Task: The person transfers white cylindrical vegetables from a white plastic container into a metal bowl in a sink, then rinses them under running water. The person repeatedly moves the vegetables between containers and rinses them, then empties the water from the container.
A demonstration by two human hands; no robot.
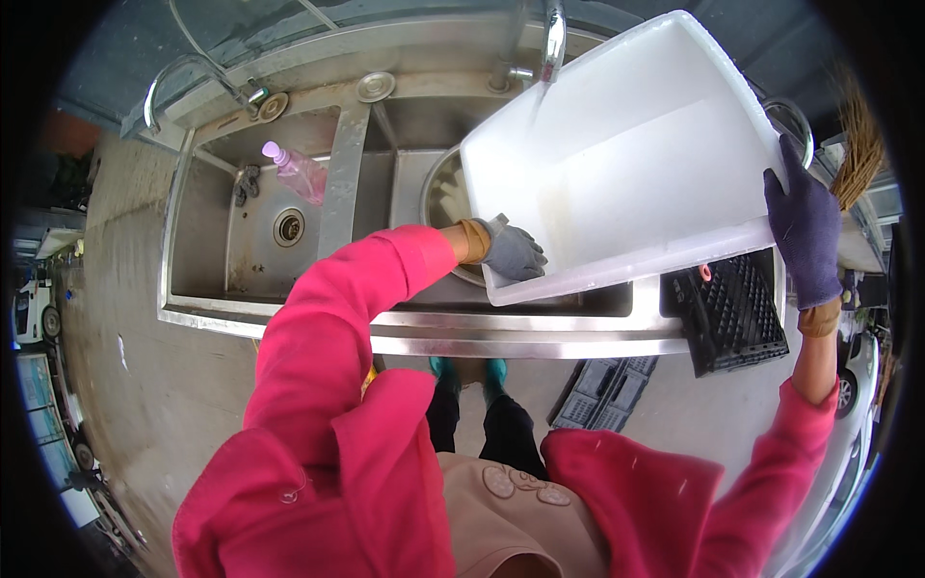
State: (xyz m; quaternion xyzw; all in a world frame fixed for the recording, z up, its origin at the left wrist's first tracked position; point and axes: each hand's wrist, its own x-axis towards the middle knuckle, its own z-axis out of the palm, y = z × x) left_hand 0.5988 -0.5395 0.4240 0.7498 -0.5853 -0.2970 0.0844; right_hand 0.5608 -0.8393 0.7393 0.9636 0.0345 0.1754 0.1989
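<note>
A large white plastic tub [636,144] is tilted over the right part of the steel sink. My left hand [514,252], in a grey glove, is closed over the tub's near left corner, its fingers lying on the inside. At the opposite end my right hand [805,226], in a dark purple glove, grips the rim. Some cloudy liquid shows in the tub near my left hand. A round metal basin [427,200] with pale contents stands in the sink below, partly hidden by the tub and my left arm.
The left sink basin [252,236] holds a pink pump bottle [297,173] and a dark scrubber [248,185]. Faucets [553,43] rise behind. A black ridged crate [727,318] rests on the right edge, with grey crates [605,393] on the floor. A straw broom [856,149] stands far right.
</note>
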